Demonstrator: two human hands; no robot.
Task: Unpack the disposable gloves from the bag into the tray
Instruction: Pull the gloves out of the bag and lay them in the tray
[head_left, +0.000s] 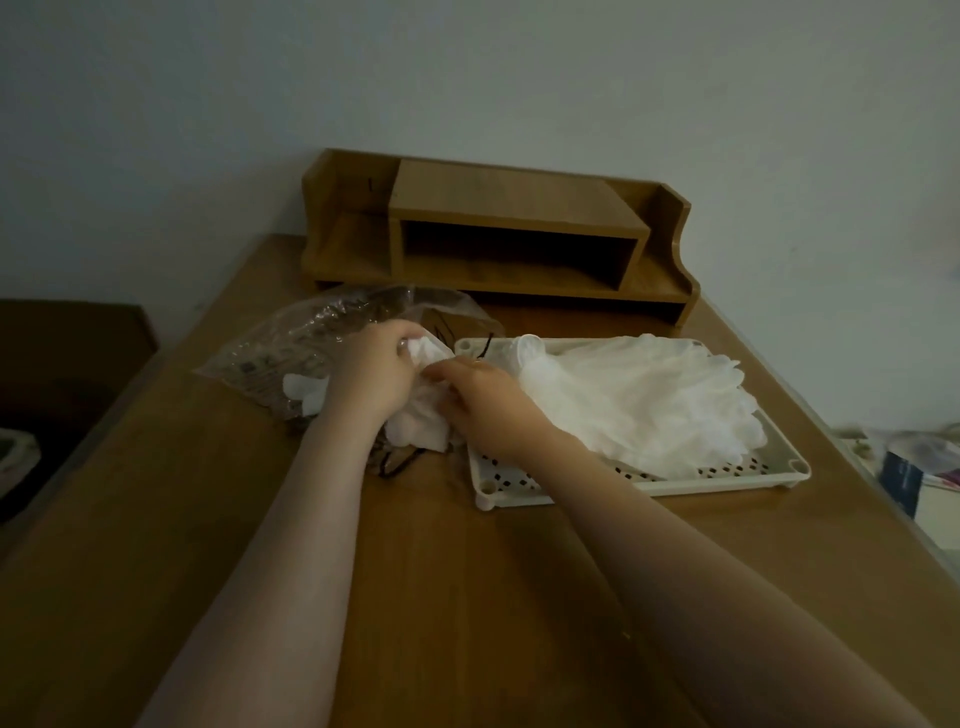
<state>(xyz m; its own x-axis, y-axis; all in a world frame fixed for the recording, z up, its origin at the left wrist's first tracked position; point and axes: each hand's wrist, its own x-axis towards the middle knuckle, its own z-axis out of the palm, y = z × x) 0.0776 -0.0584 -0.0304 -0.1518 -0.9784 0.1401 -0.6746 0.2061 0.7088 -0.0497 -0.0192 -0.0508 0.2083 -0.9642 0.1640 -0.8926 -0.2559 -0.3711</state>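
I see a brown wooden surface (467, 597) set against the wall. On it lie a clear plastic bag (291, 353) at left, a perforated cream tray (727, 480) beside it, and a wooden organizer (498, 234) at the back.

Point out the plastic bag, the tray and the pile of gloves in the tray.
plastic bag (291, 348), head view, crinkled clear side.
tray (727, 480), head view, near rim.
pile of gloves (649, 400), head view, middle of the heap.

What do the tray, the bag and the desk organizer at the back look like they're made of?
The cream perforated tray looks like moulded plastic, matte, with punched holes and rounded corners. The clear crinkled bag appears to be thin glossy plastic film, showing creases and glints. The brown desk organizer seems wood or wood-look laminate, with faint grain; which one cannot be told.
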